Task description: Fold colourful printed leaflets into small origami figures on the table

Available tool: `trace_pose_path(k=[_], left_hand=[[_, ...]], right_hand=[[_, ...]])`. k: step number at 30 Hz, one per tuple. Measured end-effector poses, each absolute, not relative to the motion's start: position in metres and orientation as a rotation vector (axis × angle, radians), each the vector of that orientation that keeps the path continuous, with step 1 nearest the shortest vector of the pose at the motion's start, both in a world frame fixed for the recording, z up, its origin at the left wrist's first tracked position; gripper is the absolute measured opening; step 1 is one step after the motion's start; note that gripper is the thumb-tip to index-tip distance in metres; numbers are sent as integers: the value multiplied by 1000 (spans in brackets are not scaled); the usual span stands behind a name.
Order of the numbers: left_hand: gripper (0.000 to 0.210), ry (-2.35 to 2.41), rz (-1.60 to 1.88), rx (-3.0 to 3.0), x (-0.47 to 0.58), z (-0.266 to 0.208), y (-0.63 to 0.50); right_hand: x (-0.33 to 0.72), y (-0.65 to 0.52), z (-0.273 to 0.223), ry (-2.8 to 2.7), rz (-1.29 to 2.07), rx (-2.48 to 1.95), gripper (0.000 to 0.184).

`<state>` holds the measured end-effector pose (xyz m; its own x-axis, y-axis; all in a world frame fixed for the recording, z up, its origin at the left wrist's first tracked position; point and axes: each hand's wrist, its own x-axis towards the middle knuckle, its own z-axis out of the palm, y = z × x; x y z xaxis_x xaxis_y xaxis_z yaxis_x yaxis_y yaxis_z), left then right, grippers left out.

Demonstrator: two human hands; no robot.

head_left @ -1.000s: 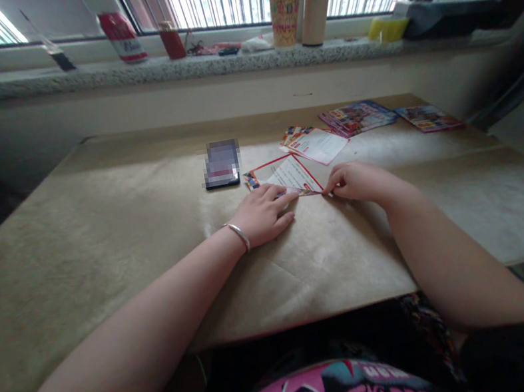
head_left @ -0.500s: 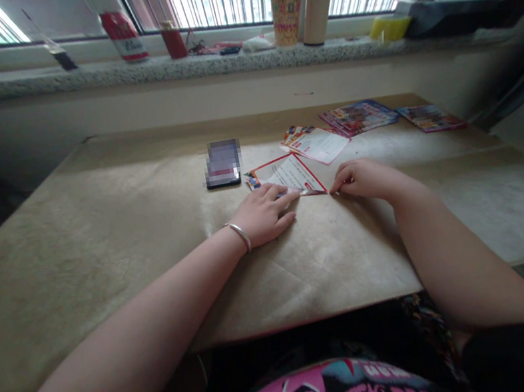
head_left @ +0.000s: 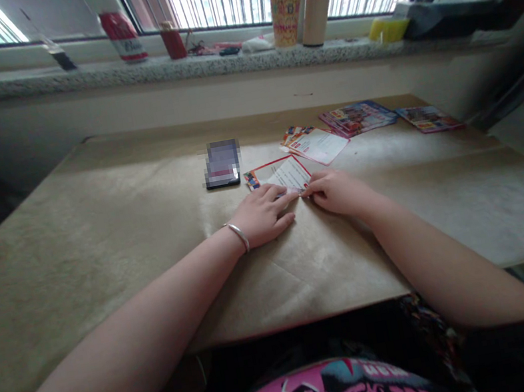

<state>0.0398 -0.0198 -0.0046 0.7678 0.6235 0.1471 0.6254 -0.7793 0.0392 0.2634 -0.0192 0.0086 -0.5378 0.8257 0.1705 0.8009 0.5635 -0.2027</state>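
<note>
The card [head_left: 294, 171] is already flat, just right of the phone [head_left: 222, 164], under my spread left hand [head_left: 261, 215] — its near edge seems unfinished. My right hand [head_left: 336, 193] touches there; whether it pinches, I can't tell.

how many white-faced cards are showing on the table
2: the near card, with the left hand covering part of it and the right hand at its right end, and the far card just beyond. More may be hidden underneath.
</note>
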Motion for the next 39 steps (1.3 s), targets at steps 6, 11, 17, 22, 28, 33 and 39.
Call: trace_pose_path(k=[6, 11, 17, 22, 28, 33, 39], left_hand=[[47, -1017, -255, -2951, 40, -3, -21], [43, -1056, -283, -2947, 41, -3, -20], [42, -1097, -280, -2980, 38, 1, -18], [45, -1169, -229, -2967, 29, 4, -12], [45, -1220, -222, -2984, 24, 6, -12], [48, -1297, -165, -2970, 19, 10, -12], [57, -1375, -187, -2937, 18, 16, -11]], right_hand=[[261, -21, 10, -2561, 99, -1394, 31], [258, -22, 10, -2572, 76, -1415, 31], [258, -21, 8, -2541, 87, -1422, 30], [258, -20, 8, -2527, 101, -1424, 28], [258, -21, 8, -2513, 114, -1431, 29], [259, -21, 8, -2500, 129, -1428, 29], [260, -21, 6, -2501, 137, -1401, 29]])
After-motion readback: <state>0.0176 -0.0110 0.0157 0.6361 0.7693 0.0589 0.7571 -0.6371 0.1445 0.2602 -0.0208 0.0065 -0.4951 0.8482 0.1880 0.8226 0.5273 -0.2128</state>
